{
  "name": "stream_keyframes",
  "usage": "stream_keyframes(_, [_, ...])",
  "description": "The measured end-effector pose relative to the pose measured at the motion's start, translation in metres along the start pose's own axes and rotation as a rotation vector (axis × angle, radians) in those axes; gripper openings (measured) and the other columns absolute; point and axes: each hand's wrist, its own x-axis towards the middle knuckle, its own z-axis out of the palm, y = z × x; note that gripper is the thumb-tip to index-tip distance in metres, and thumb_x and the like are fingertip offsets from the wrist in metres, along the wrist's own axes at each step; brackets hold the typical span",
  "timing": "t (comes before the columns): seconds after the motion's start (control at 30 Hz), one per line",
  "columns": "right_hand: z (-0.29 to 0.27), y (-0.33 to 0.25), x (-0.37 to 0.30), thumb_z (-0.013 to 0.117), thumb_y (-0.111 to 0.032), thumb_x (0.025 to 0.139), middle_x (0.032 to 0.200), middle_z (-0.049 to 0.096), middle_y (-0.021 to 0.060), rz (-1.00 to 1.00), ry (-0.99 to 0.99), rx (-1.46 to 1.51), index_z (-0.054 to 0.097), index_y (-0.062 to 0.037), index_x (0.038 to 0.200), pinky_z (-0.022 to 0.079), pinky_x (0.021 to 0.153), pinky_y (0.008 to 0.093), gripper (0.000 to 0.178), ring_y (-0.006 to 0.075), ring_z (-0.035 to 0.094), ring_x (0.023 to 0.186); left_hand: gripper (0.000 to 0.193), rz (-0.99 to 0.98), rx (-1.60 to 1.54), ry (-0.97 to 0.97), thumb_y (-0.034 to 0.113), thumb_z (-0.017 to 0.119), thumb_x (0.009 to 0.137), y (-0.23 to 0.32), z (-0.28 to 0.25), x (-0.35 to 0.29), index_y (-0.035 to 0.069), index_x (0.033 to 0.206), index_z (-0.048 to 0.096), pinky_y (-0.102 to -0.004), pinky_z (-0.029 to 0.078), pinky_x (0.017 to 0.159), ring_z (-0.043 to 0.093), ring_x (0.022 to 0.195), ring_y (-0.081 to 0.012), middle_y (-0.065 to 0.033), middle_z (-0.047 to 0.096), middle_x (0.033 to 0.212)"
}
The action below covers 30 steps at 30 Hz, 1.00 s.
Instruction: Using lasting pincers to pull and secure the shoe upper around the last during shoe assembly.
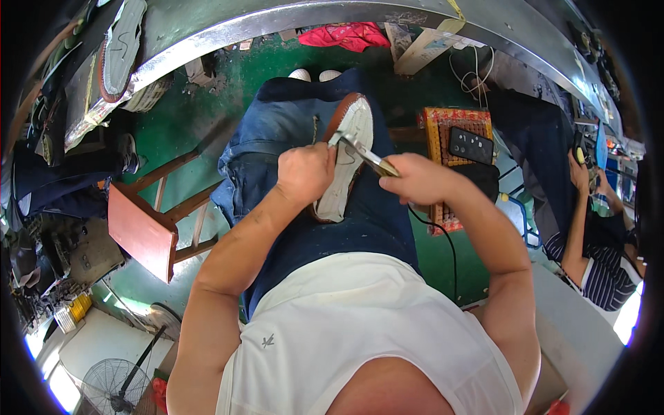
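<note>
A shoe (339,181) lies sole side up across my lap, its off-white underside bordered by brown upper material. My left hand (306,173) is closed at the shoe's left edge, fingers curled against it. In my right hand (416,178) is a pair of metal pliers (368,158), gripped by the handles. The jaws of the pliers are over the shoe's underside, close to my left fingers. Whether they pinch any material cannot be made out.
Another off-white shoe (123,52) rests at the left on the metal-edged bench (207,38). A wooden stool (144,232) stands left of me. To the right, a phone (472,145) lies on a beaded seat (437,138). A co-worker's hand (579,171) is at far right; a fan (116,387) stands lower left.
</note>
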Motion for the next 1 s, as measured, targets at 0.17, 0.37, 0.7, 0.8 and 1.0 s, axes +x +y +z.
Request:
stream_keyframes(0.17, [-0.036,-0.02,0.01,0.057,-0.032,0.099,0.085,0.07,0.0146,0.087,-0.185,-0.104,0.068,0.0027,0.093,0.052,0.066,0.0414,0.037,0.0244,0.068,0.076,0.03,-0.051,0.077,-0.173,0.028,0.057,0.099,0.007,-0.008,0.006,0.004,0.084,0.067,-0.0454,0.054,0.065,0.068,0.072,-0.0368,-0.0207,0.067,0.076])
stream_keyframes(0.37, [-0.017,-0.015,0.032,0.059,-0.024,0.098,0.081,0.067,0.0201,-0.113,0.033,-0.491,0.062,0.0025,0.092,0.052,0.074,0.045,0.028,0.0384,0.067,0.079,0.047,-0.853,-1.691,-0.363,0.046,0.045,0.107,-0.035,0.043,0.01,0.009,0.135,0.055,-0.0389,0.051,0.098,0.063,0.11,-0.0207,-0.0087,0.065,0.122])
stream_keyframes(0.7, [0.035,0.008,0.038,0.061,-0.026,0.098,0.082,0.068,0.0193,-0.026,0.198,0.065,0.062,0.0019,0.091,0.052,0.067,0.043,0.029,0.0316,0.068,0.076,0.071,-0.737,-1.607,-0.313,0.046,0.072,0.093,-0.037,0.043,0.018,0.009,0.148,0.047,-0.0364,0.051,0.1,0.06,0.116,-0.0181,-0.0071,0.063,0.129])
stream_keyframes(0.8, [0.053,0.023,0.042,0.062,-0.027,0.099,0.079,0.066,0.0114,0.093,0.091,0.408,0.062,-0.0008,0.092,0.049,0.055,0.0339,0.027,0.0163,0.066,0.069,0.07,-0.742,-1.569,-0.276,0.043,0.073,0.093,-0.031,0.044,0.019,0.007,0.147,0.047,-0.036,0.053,0.097,0.062,0.113,-0.0181,-0.0082,0.064,0.127])
stream_keyframes(1.0, [0.052,0.074,0.05,0.06,-0.023,0.102,0.085,0.067,0.007,0.062,-0.235,1.095,0.062,-0.0004,0.105,0.047,0.046,0.024,0.023,0.0121,0.066,0.072,0.056,-0.82,-1.457,-0.36,0.031,0.076,0.091,-0.026,0.035,0.031,0.004,0.136,0.057,-0.035,0.054,0.092,0.066,0.102,-0.0179,-0.0082,0.068,0.116])
